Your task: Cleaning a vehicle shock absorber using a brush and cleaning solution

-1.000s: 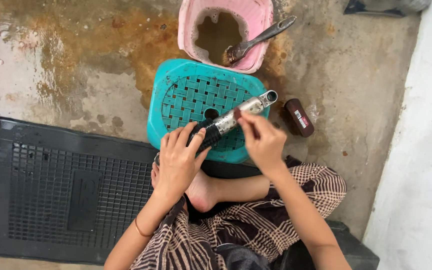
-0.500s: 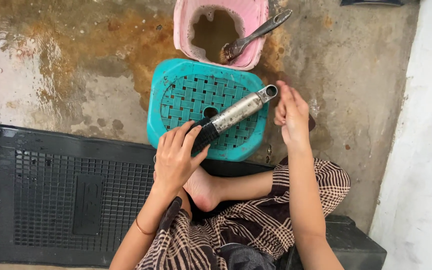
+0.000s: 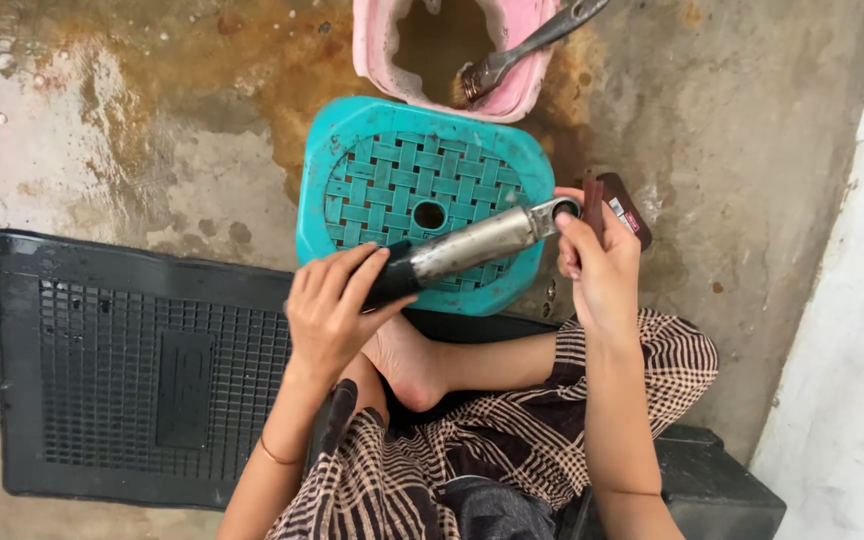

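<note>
A metal cylinder (image 3: 472, 243) with a black end and a ring eye at its tip lies slanted over a teal plastic stool (image 3: 367, 150). My left hand (image 3: 337, 305) grips its black end. To the right of the ring eye, my right hand (image 3: 602, 275) is raised and pinches a small dark brown piece (image 3: 593, 205) between its fingers. Just behind that hand, a dark brown container with a pale label (image 3: 628, 210) lies on the floor. I cannot tell whether the hand touches it.
A pink tub (image 3: 377, 55) of brown liquid stands beyond the stool, with a metal-handled brush (image 3: 527, 45) resting in it. A black ribbed mat (image 3: 102, 350) lies on the wet, stained concrete at left. A white wall (image 3: 852, 320) runs along the right.
My right hand left the cylinder's middle and moved right, past the ring eye, to the brown container. The left hand kept its grip on the black end, and the view has shifted slightly.
</note>
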